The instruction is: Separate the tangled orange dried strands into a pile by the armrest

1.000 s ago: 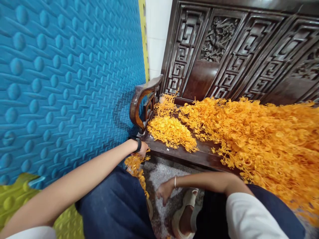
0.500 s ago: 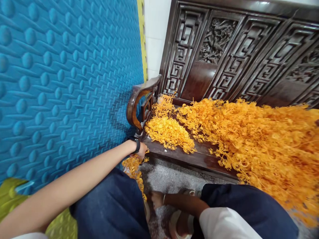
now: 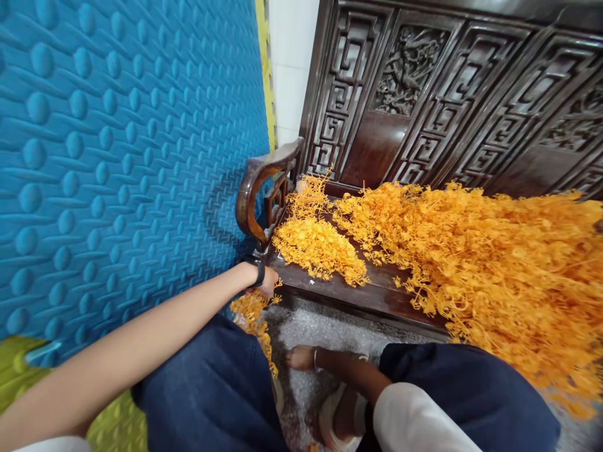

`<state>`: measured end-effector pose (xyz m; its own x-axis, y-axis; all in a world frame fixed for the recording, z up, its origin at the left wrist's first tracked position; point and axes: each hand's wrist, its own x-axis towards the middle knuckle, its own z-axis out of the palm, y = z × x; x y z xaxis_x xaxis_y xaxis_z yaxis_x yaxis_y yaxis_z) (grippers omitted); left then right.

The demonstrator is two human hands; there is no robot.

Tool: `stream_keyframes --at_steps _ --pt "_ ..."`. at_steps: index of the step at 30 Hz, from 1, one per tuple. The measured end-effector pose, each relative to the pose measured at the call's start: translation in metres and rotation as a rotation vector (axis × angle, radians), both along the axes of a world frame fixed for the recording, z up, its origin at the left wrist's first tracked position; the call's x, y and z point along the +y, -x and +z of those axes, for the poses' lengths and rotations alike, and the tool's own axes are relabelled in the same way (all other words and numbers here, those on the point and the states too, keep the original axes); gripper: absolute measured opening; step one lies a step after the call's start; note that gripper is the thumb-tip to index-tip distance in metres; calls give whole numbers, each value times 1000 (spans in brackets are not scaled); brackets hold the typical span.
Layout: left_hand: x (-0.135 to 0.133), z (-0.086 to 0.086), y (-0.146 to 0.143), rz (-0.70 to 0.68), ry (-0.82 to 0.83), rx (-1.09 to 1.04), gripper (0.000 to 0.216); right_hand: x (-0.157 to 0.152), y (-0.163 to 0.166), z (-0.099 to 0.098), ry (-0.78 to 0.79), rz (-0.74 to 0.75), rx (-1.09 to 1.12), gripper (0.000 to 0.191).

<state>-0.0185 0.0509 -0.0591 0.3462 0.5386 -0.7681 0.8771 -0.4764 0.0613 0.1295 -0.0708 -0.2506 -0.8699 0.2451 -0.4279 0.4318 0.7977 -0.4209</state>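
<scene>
My left hand (image 3: 267, 282), with a black band on the wrist, is at the bench's front left corner. Its fingers are closed round a bunch of orange plastic flower sprays (image 3: 254, 320), which hangs down past my knee. My right hand (image 3: 301, 358), a bracelet on its wrist, is low over the floor between my knees. Its fingers are curled closed; whatever they hold, if anything, is hidden. On the bench in front of my left hand lies a small heap of yellow-orange sprays (image 3: 320, 248). A much larger orange pile (image 3: 509, 270) spreads to the right.
The dark wooden bench (image 3: 377, 295) has a carved back (image 3: 409, 75) and a curved armrest (image 3: 247, 201) close to my left hand. A blue textured foam mat (image 3: 117, 157) stands upright at left. Below lies a speckled grey floor (image 3: 306, 320).
My right hand has risen slightly, away from the floor between my knees. My left hand stays at the bench corner with its bunch. The view has shifted a little.
</scene>
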Motion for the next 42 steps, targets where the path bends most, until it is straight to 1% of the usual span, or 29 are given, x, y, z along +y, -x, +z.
stream_keyframes --at_steps 2,4,6,7,9,11,12,13,14,15,16,17,18,20,22,24,26,27,30,33,36,39,40,42 --pt "-1 1 0 -5 2 1 20 11 -1 -7 -46 97 -60 23" --pt "-1 1 0 -10 8 6 20 21 1 -6 -101 179 -66 20" --pt "-1 1 1 -15 15 19 20 31 3 5 -159 232 -22 20" --pt "-2 1 1 -17 19 30 20 36 4 15 -184 251 6 22" --pt "-3 3 1 -20 31 58 21 44 3 44 -220 292 64 25" --pt "-4 7 2 -21 46 84 23 50 -3 84 -253 346 136 23" --pt "-5 9 3 -22 54 93 24 54 -8 108 -329 407 221 25" --pt "-5 11 3 -22 61 98 24 58 -14 131 -407 434 299 25" --pt "-5 12 3 -22 65 96 25 63 -22 155 -480 417 365 25" --pt "-5 13 3 -24 67 93 25 69 -30 177 -547 337 435 24" --pt "-4 14 2 -27 65 89 25 77 -38 196 -601 208 518 23" --pt "-3 14 0 -32 60 84 24 87 -46 212 -619 66 575 22" --pt "-1 13 -2 -37 53 77 24 99 -53 225 -617 -69 633 19" --pt "1 10 -9 -52 42 58 22 125 -66 239 -624 -368 719 13" --pt "2 8 -18 -70 41 33 18 153 -77 240 -637 -584 766 9" --pt "3 6 -27 -87 46 16 16 178 -84 233 -592 -751 768 5" --pt "3 5 -33 -99 52 15 17 197 -90 223 -528 -868 756 4" --pt "3 5 -35 -103 59 23 18 204 -92 218 -497 -903 748 4" --pt "3 8 -39 -109 87 61 24 215 -94 205 -420 -936 721 5" --pt "4 11 -41 -112 99 82 27 218 -93 200 -354 -937 712 10" --pt "5 13 -43 -117 79 60 26 216 -91 200 -323 -926 720 13" --pt "4 13 -45 -124 53 25 23 210 -90 204 -324 -931 755 18" --pt "3 13 -46 -128 49 20 22 206 -90 205 -330 -941 777 20" --pt "-1 14 -47 -141 42 17 21 197 -93 209 -367 -1011 793 25"
